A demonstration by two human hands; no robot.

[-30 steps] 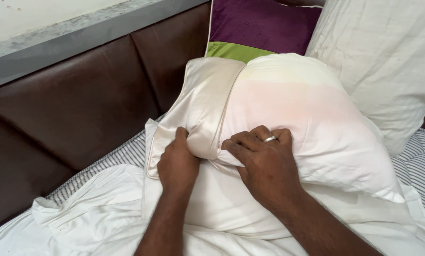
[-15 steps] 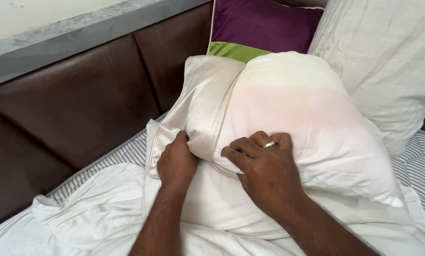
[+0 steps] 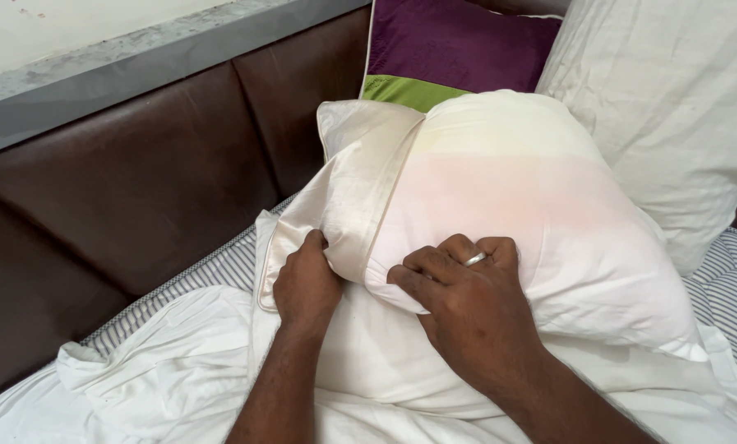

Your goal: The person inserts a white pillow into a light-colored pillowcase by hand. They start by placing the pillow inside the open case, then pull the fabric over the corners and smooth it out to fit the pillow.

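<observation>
Brown padded headboard (image 3: pixel 138 205) panels rise behind the bed, under a grey ledge (image 3: pixel 163 62), and we are bent over crumpled white bedding (image 3: pixel 138 386).

Our left hand (image 3: pixel 307 284) is clamped on the cream pillowcase (image 3: pixel 348 197), fingers pinching a fold of its open edge. Just to the right of it, our right hand (image 3: pixel 467 308) is curled shut on the lower edge of the pillow (image 3: pixel 516 214), a single ring (image 3: pixel 475 259) showing on one finger. We count two hands, both ours, nearly touching at the knuckles.

That pillow, pale with a faint pink band, bulges up and away from both hands; the pillowcase covers only its left end, bunched above the left hand. Beneath the hands lies another white cushion (image 3: pixel 385 353) or fold of bedding; we cannot tell which.

Farther out, beyond the pillow, one purple cushion with a green stripe (image 3: pixel 450 49) leans on the headboard. To the right of it stands one large white pillow (image 3: pixel 672 99). Striped mattress ticking (image 3: pixel 730 288) shows to the right of the right hand and again left of the left hand.
</observation>
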